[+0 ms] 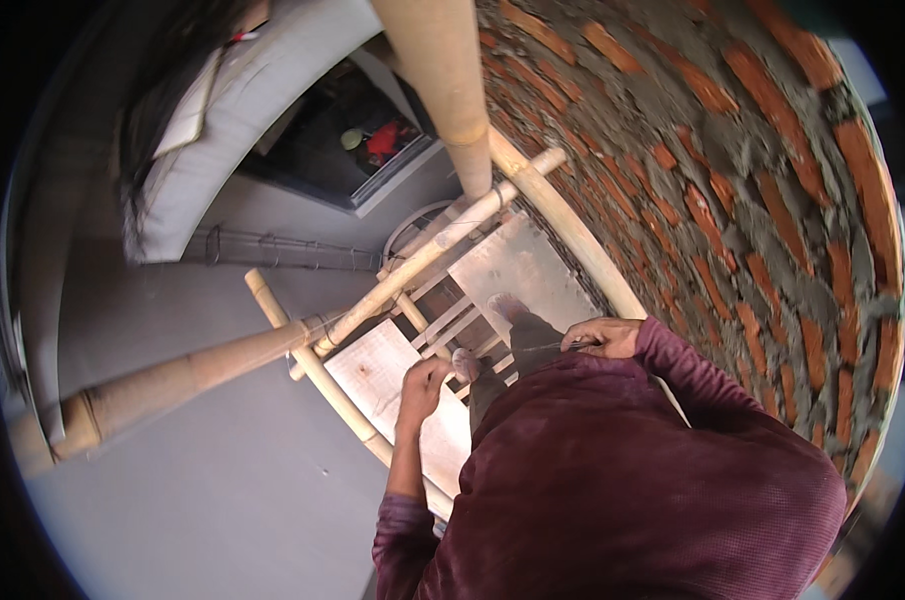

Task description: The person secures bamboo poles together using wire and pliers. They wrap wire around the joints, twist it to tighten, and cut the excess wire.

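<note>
We are standing on pale boards (368,370) in a bamboo scaffold (443,90), beside a brick wall (753,250). Our right grip (603,338) is pinching what looks like a thin dark strand (553,347), which is trailing toward our left. Our left grip (426,388) is curling inward near one of the boards, and we cannot make out whether it is holding anything.

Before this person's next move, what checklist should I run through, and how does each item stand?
1. Right foot over the right board: ok.
2. Left foot fully supported: cannot tell.
3. Space between boards closed: not ok; openings show around the slats.
4. Hands apart: ok; the left hand is well away from the right hand.
5. Anything held: cannot tell; curled fingers hide it.
</note>
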Action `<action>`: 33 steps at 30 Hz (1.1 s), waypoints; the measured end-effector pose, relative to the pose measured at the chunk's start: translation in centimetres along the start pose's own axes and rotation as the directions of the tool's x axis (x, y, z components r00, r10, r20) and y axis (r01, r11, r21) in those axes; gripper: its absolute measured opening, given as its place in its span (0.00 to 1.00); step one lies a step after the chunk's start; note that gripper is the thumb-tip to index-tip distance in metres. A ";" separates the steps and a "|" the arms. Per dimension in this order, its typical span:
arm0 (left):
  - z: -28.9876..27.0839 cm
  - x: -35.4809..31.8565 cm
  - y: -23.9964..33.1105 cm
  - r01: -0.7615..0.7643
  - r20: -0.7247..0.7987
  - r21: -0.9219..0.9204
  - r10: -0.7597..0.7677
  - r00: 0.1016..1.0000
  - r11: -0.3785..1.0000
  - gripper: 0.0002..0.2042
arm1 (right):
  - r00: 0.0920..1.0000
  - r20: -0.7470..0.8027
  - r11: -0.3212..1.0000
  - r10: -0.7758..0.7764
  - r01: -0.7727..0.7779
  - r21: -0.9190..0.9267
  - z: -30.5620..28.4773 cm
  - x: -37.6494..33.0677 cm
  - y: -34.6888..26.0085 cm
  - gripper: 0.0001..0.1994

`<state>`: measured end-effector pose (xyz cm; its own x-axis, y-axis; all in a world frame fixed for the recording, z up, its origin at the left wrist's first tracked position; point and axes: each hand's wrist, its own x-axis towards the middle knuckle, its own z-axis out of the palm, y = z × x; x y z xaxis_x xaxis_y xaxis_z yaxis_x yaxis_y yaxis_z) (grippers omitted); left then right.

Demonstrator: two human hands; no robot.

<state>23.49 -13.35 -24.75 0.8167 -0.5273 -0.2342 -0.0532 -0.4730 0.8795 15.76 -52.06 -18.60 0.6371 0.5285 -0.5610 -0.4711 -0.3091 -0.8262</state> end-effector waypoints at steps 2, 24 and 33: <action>1.6 4.1 -0.1 -0.066 0.102 -0.053 0.071 0.992 0.996 0.07 | 0.978 -0.192 0.991 -0.078 0.097 0.095 2.2 -2.5 -0.5 0.14; -5.8 16.3 -8.9 -0.012 0.177 0.339 -0.052 0.983 0.941 0.15 | 0.186 -0.917 0.809 -0.354 -0.432 -0.400 2.5 -11.0 -8.7 0.14; -3.5 30.1 -12.2 -0.128 0.164 0.553 0.043 0.985 0.823 0.26 | 0.328 -0.928 0.824 -0.177 -0.466 -0.322 -13.9 8.0 2.1 0.15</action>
<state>50.73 -20.99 -41.09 0.7081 -0.6560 -0.2613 -0.4663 -0.7123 0.5247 28.41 -59.49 -25.52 0.8585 -0.5055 -0.0867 -0.4888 -0.7552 -0.4367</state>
